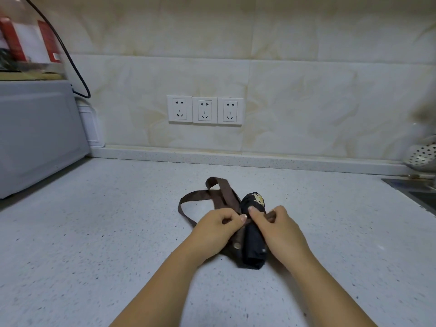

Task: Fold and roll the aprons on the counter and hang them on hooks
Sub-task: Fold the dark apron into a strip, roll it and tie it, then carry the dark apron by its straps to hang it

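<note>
- Left hand (218, 228), nearest the camera, its bare forearm entering from the lower edge: the fingers (227, 214) are curled, and thumb and forefinger pinch the brown strap (207, 197) where it meets the left side of the rolled apron (253, 234).
- Right hand (280, 230), its forearm entering alongside: fingers curled, the thumb lying on top of the roll, a short piece of the same brown strap pinched at the roll's right side. The two thumbs nearly touch.
- Grey boxy appliance (35, 135), far left, standing on the counter (94, 232) against the wall; blurred red-and-white packages lie on top of it.
- Black cable (79, 76), curving down the wall just behind the appliance.
- Free length of the brown strap, lying in loose loops on the counter beyond the left hand.
- Three white wall sockets (204, 110), side by side on the pale tiles above the counter's back edge.
- Apron, dark and rolled into a short tube, at the middle of the speckled white counter, its long axis running away from the camera; a yellowish print (258, 199) shows at the far end and a metal snap (236, 244) on the brown band at its left.
- Sink rim (415, 190), at the right edge.
- Perforated metal skimmer (422, 156), far right, above the sink.
</note>
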A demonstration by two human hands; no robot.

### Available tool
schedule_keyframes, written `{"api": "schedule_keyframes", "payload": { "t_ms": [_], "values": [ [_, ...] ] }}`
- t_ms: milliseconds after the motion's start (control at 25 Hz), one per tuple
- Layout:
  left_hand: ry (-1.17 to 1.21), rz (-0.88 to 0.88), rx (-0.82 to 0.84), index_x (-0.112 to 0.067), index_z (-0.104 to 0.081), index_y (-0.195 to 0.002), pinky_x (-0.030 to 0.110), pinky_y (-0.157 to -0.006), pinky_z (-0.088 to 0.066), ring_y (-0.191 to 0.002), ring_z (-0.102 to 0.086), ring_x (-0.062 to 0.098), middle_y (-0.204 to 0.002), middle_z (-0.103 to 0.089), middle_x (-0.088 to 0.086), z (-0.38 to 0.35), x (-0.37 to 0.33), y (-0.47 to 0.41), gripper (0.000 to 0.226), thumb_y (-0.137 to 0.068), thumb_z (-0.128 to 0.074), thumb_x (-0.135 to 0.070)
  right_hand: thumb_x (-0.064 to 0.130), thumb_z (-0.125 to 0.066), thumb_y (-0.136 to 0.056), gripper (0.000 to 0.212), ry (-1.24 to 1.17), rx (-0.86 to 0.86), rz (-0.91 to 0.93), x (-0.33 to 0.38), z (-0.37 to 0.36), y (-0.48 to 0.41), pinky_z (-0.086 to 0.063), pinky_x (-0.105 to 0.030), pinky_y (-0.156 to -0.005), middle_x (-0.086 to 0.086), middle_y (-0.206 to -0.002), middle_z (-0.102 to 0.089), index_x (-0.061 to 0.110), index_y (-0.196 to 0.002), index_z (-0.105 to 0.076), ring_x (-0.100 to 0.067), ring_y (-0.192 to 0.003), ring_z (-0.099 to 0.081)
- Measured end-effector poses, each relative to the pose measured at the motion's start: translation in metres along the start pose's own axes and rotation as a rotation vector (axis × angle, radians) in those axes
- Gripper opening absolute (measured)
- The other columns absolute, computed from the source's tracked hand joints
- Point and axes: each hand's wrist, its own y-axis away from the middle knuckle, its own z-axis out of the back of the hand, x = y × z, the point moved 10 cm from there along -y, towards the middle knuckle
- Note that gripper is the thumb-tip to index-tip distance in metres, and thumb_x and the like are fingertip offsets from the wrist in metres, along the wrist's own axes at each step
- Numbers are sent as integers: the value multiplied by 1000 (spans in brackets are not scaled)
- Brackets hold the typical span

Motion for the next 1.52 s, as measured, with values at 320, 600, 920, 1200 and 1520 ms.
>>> {"api": "schedule_keyframes", "payload": {
  "t_ms": [320, 600, 920, 1200, 1520],
  "values": [
    [-501, 41, -668, -40, -50, -130, 27, -96, -34, -123, -40, 17, -129, -46, -6, 87, -4, 15, 57, -82, -58, -11, 27, -67, -77, 50, 38, 47, 31, 3, 22, -5, -51, -40, -82, 13, -101, -58, 39, -121, -47, -17, -91, -61],
    [-613, 195, -448, -38, -42, -139, 37, -98, -40, -121, -44, 21, -118, -60, -9, 76, 27, -5, 57, -85, -54, -26, 15, -56, -87, 29, 245, -301, 462, 66, 28, 29, -36, -13, -85, 9, -109, -54, 24, -115, -59, -15, -111, -46],
    [706, 250, -335, -21, -63, -117, 29, -62, -55, -70, -70, 15, -87, -75, 5, 56, 35, 1, 28, -90, -66, -13, 31, -57, -87, 13, 308, 128, 342, 46, -36, 26, -43, -25, -80, 11, -98, -54, 25, -98, -59, -8, -97, -47],
    [1318, 228, -325, -16, -59, -129, 25, -76, -56, -93, -70, 23, -111, -68, 15, 60, 37, 0, 58, -81, -49, 15, 18, -61, -87, 8, -550, -4, 140, 41, -1, 25, -42, -25, -66, -4, -81, -61, 13, -88, -54, -13, -67, -55],
    [1172, 152, -120, -33, -56, -130, 50, -91, -53, -103, -67, 25, -112, -69, 4, 39, 14, -1, 65, -75, -70, -2, 12, -58, -93, 26, -364, 244, 369, 66, -31, 43, -51, -22, -80, 20, -97, -68, 36, -98, -67, 0, -91, -62]
  ]
}}
